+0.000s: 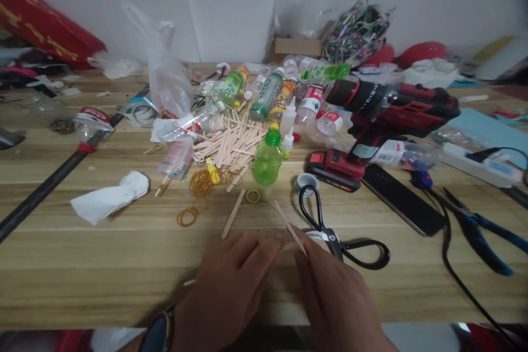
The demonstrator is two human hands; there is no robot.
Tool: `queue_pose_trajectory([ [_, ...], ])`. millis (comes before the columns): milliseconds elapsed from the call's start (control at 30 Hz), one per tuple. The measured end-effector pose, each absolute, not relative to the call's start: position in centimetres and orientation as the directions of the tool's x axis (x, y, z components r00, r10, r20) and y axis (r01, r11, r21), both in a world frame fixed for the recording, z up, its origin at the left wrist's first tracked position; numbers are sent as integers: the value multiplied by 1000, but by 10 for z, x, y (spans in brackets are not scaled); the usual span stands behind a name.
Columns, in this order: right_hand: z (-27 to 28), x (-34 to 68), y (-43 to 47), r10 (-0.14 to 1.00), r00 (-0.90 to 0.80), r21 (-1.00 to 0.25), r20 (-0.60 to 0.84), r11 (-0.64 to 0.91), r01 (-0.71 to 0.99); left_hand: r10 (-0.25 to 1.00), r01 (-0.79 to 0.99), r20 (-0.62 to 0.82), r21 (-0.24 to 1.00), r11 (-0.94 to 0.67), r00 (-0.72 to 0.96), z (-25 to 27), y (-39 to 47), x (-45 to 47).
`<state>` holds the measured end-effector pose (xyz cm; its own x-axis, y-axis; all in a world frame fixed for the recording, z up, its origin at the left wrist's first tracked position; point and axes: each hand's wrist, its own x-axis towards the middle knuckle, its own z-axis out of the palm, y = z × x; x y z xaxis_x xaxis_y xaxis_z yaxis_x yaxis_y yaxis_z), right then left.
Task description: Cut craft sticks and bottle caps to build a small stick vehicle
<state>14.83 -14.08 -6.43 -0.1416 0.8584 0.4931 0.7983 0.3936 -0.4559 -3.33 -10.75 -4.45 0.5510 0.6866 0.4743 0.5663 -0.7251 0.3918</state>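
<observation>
Pale wood: a flat craft stick [286, 222] is pinched by the right hand [336, 280]; whether the left hand [229, 280] grips anything is unclear. Beyond its fingers lies a loose flat wooden stick [233, 214]. Little seems done: heaped pale wooden sticks [237, 143] farther out lie unjoined.

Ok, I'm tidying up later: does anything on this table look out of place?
Most wooden sticks lie jumbled beside the upright green bottle, crossing at many angles; the crumpled white paper at left looks discarded.

Dark-faced watch [155, 335] with a curved edge on the left wrist [187, 316], right hand [334, 280] bare
</observation>
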Motion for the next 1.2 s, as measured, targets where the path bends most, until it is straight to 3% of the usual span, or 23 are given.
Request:
queue_pose_trajectory([
  [133,-59,152,-144,797,-275,-188,538,431,883,659,621,523,280,-732,540,-48,-117,-32],
  [300,-53,154,-155,812,-338,-128,477,444,887,675,675,565,260,-691,473,-53,-128,-32],
  [533,-50,157,-167,784,-442,-96,435,528,844,768,584,474,503,-637,430,-48,-140,-39],
  [700,-45,164,-162,719,-479,-164,504,624,764,805,458,314,693,-556,503,-39,-144,-41],
  [833,-46,164,-153,678,-458,-248,575,678,692,839,351,58,891,-288,540,-34,-141,-41],
  [933,-45,161,-147,656,-436,-280,615,699,658,853,277,-112,960,-39,510,-37,-141,-41],
  [1100,-41,160,-138,670,-405,-275,622,671,688,790,69,-320,940,335,523,-46,-140,-36],
  [1200,-42,162,-133,763,-285,-354,581,552,755,845,-134,-324,901,413,426,-42,-128,-27],
])
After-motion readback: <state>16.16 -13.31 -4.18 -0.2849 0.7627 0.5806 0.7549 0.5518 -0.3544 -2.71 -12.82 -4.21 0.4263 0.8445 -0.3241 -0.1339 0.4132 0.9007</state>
